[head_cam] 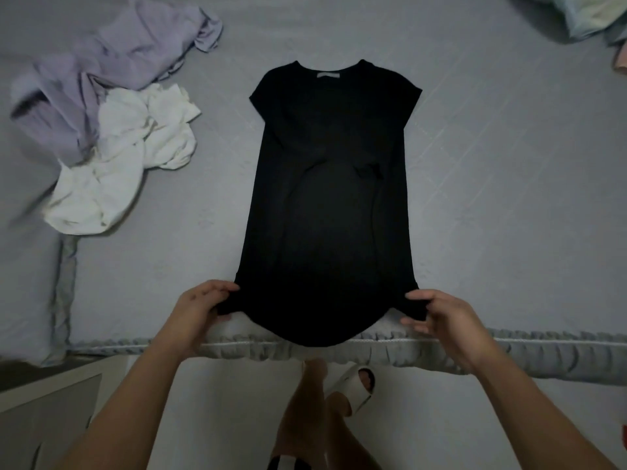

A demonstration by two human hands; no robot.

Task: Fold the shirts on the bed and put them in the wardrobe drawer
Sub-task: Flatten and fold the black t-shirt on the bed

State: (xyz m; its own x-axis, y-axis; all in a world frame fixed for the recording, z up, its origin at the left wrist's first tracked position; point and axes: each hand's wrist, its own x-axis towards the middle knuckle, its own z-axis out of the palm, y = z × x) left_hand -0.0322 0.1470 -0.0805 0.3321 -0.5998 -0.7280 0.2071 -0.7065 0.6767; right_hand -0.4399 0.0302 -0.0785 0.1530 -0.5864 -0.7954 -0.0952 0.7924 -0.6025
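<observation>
black shirt [327, 198] flat on bed [492, 164] | left hand [200, 308] pinches its left hem corner | right hand [441, 317] pinches right corner

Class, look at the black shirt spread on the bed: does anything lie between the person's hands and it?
Nothing visible. The left hand and right hand already pinch the black shirt's bottom corners.

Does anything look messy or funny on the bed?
Yes. The white shirt and the lilac shirt lie crumpled in a heap at the left. The black shirt lies flat, but has a small pucker near its middle.
</observation>
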